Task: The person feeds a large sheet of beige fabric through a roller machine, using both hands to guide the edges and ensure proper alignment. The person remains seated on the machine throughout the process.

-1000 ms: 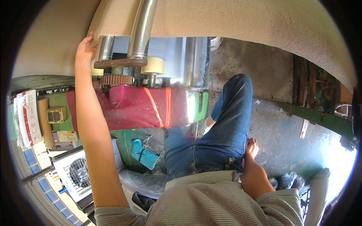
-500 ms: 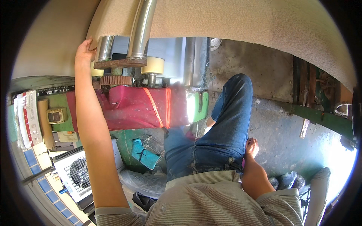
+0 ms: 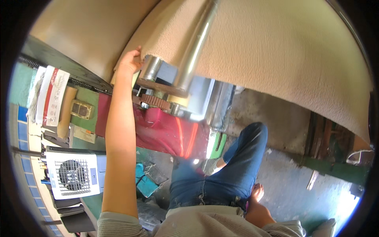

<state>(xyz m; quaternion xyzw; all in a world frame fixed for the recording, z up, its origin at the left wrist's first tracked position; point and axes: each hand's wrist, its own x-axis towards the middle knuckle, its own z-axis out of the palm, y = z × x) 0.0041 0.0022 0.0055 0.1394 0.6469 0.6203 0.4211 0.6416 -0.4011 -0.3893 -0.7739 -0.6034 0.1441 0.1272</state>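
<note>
My left arm stretches up and forward. My left hand (image 3: pixel 131 62) is at the left edge of a wide beige textured fabric (image 3: pixel 268 47), its fingers bent in around that edge, beside the end of a short shiny metal roller (image 3: pixel 151 68). A longer metal bar (image 3: pixel 197 45) runs up over the fabric to the right of it. Both meet a rusty flat bracket (image 3: pixel 164 87), with a brown gear (image 3: pixel 156 101) below. My right hand (image 3: pixel 256 192) hangs low beside my right thigh with its fingers curled. A bit of pink shows by it, but what the fingers hold is hidden.
A dark red cloth (image 3: pixel 162 132) with orange straps covers part of the green machine frame. At left are a white fan unit (image 3: pixel 73 173) and a control box (image 3: pixel 82 109). A turquoise pouch (image 3: pixel 146 181) lies below. Dark floor (image 3: pixel 288 173) extends right of my legs.
The view has swung, so the machine and fabric sit lower and farther right. My left hand stays at the fabric edge by the roller. My right hand stays beside my thigh.
</note>
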